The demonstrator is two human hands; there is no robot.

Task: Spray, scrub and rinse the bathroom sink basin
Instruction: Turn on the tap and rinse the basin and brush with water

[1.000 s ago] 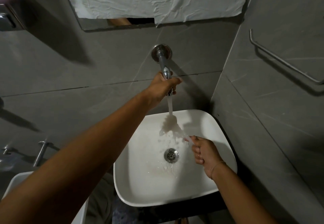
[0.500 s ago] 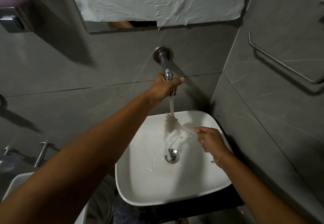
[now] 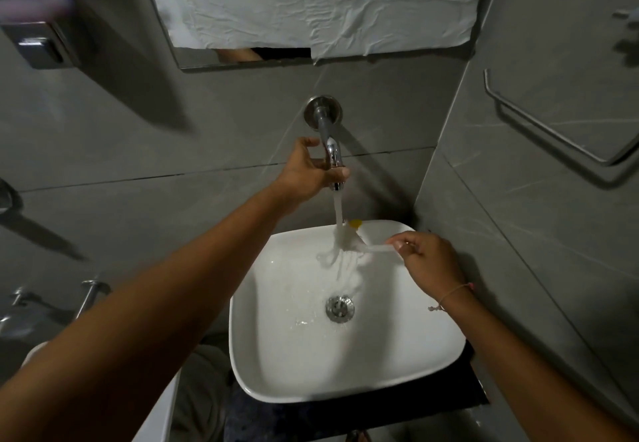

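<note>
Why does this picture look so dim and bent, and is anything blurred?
Head view: the light is low, so the grey walls are dark and the white sink basin stands out; the wide lens bows the left forearm large; the soap dispenser in the top-left corner is smeared; the left hand at the tap casts a shadow.
</note>
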